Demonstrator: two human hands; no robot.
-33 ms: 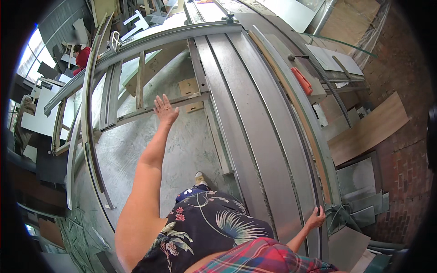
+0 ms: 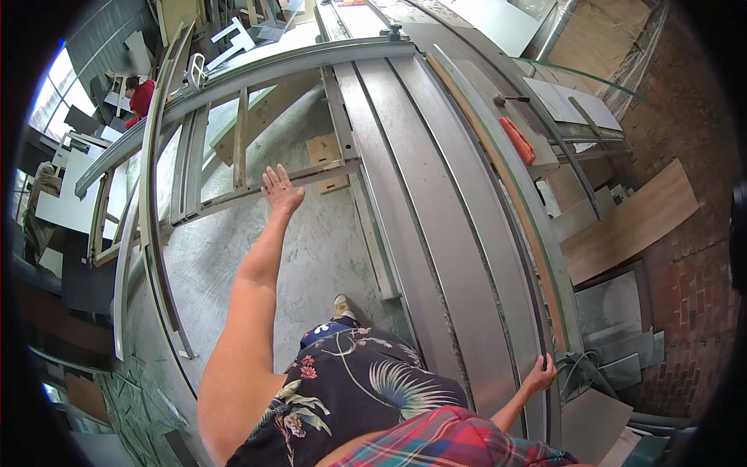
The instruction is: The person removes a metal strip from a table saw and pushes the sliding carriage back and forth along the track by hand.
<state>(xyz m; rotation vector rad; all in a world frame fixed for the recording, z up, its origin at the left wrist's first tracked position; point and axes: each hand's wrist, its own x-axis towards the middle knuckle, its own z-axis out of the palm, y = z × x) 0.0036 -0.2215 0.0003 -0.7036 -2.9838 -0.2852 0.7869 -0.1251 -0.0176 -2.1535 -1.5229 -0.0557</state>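
My left hand point(image 2: 282, 191) reaches forward with its fingers spread and nothing in it. It appears over or next to the near rail point(image 2: 257, 189) of a metal support frame; I cannot tell whether they touch. To the right runs a long grey sliding machine table point(image 2: 443, 210) with dark lengthwise grooves. My right hand point(image 2: 538, 375) is low at the table's right side. Its thumb and fingers sit on either side of a dark edge strip point(image 2: 532, 311) and seem to grip it.
A long metal fence point(image 2: 303, 58) crosses the frame's far side. Beyond the table lie an orange-red tool or handle point(image 2: 517, 140) and a hammer-like tool point(image 2: 510, 100). A curved wooden board point(image 2: 630, 222) leans at right. A person in red point(image 2: 141, 100) is at far left.
My left hand is very slightly lower, just nearer me. My right hand stays in place on the edge strip.
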